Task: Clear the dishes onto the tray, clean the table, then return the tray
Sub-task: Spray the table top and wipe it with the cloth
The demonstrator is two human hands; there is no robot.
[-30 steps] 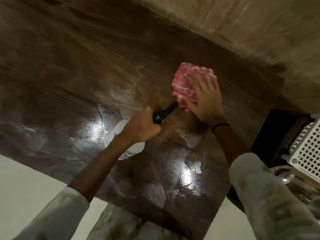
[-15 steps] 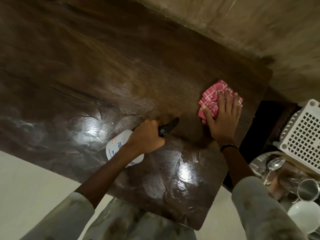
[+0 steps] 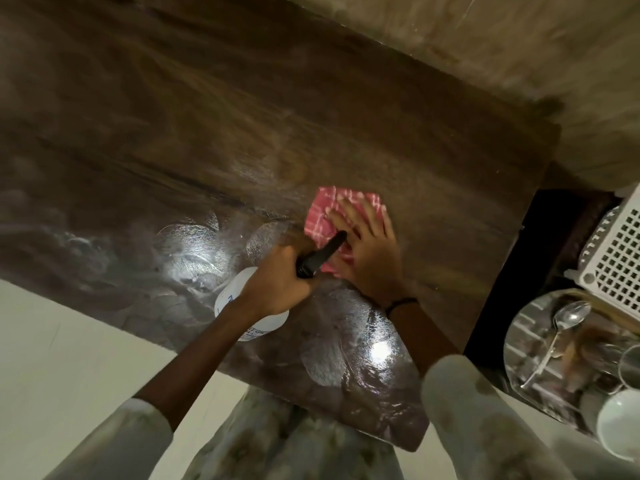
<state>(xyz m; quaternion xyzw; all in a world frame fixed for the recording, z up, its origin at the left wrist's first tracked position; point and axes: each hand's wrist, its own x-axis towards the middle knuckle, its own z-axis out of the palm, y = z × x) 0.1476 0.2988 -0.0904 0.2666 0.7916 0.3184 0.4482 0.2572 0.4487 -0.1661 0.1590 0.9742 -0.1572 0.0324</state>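
A dark wooden table (image 3: 242, 133) fills most of the view, with wet shiny streaks near its front edge. My right hand (image 3: 367, 247) lies flat, fingers spread, pressing a red checked cloth (image 3: 325, 216) onto the tabletop. My left hand (image 3: 277, 282) grips a white spray bottle (image 3: 252, 317) with a black nozzle (image 3: 322, 254) that points toward the cloth. At the right edge a shiny metal tray (image 3: 530, 341) holds a spoon (image 3: 568, 317), a white bowl (image 3: 620, 420) and other dishes.
A white perforated plastic basket (image 3: 613, 251) stands at the right above the tray. A pale floor (image 3: 69, 358) shows below the table's front edge. A beige wall (image 3: 485, 46) runs behind the table.
My right hand has slid the cloth back to the left across the table, close to the bottle's nozzle. My left hand has kept its grip on the bottle.
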